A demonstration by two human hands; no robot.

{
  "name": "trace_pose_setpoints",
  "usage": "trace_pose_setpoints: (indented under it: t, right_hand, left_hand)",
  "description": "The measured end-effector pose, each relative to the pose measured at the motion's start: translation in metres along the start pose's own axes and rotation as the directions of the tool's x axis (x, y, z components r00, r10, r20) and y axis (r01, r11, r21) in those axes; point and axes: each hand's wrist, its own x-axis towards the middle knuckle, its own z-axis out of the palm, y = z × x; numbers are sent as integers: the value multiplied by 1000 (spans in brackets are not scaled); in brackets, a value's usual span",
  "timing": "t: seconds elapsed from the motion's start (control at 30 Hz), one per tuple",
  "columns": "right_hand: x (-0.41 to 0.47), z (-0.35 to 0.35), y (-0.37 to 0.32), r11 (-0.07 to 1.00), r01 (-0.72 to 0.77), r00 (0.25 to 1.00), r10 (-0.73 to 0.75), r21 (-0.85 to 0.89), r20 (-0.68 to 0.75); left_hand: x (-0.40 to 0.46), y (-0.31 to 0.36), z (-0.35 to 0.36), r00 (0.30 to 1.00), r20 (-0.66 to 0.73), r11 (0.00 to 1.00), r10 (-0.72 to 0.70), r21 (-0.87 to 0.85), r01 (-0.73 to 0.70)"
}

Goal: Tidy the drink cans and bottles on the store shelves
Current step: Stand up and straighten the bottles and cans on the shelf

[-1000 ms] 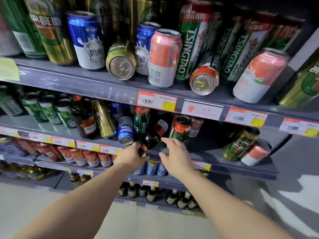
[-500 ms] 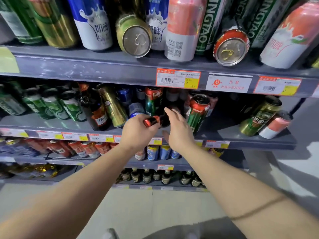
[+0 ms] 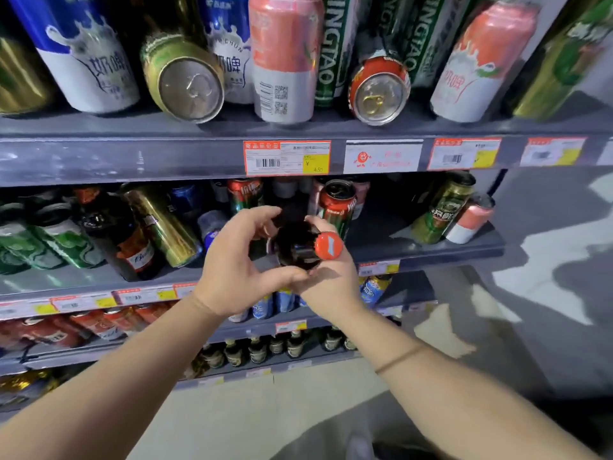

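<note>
A dark glass bottle (image 3: 295, 244) with a red cap points toward me in front of the second shelf (image 3: 398, 257). Both hands grip it: my left hand (image 3: 238, 263) wraps its left side and underside, my right hand (image 3: 328, 280) holds it from below and the right, by the cap end. Behind it stands a red and green can (image 3: 338, 207) with an open top. On the top shelf (image 3: 132, 154) a gold can (image 3: 185, 81) and a red can (image 3: 378, 88) lie on their sides among upright ones.
Leaning on the second shelf are a brown bottle (image 3: 122, 234), a gold can (image 3: 162, 224), green cans (image 3: 49, 240) and, at the right end, a green can (image 3: 441, 210) and pink can (image 3: 471, 217). Lower shelves hold red cans (image 3: 99, 323) and small bottles (image 3: 258, 350). Grey floor lies to the right.
The bottle has come up off the second shelf and swung so its red cap faces me. Both hands rose with it, and my view has moved closer to the shelves.
</note>
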Motion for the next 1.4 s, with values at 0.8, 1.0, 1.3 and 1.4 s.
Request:
trace_pose_setpoints:
  t: [0.8,1.0,1.3,1.4]
  right_hand:
    - [-15,-230,155,935,-305,764,354,181,-540]
    - [-10,-241,177,932,-285,763,362,225,-535]
    - [9,-230,179,912,-321,775,408,255,-482]
    - [24,-220,172,921,-340,802,390,191,-453]
  left_hand:
    - [106,1,317,814,248,835,-526,-31,549]
    - [126,-2,355,788,257,807,-559,-53,589]
    - [108,-12,322,762,218,783,-610,13,622]
    - [93,-24,290,734,182,751,-654,40,659]
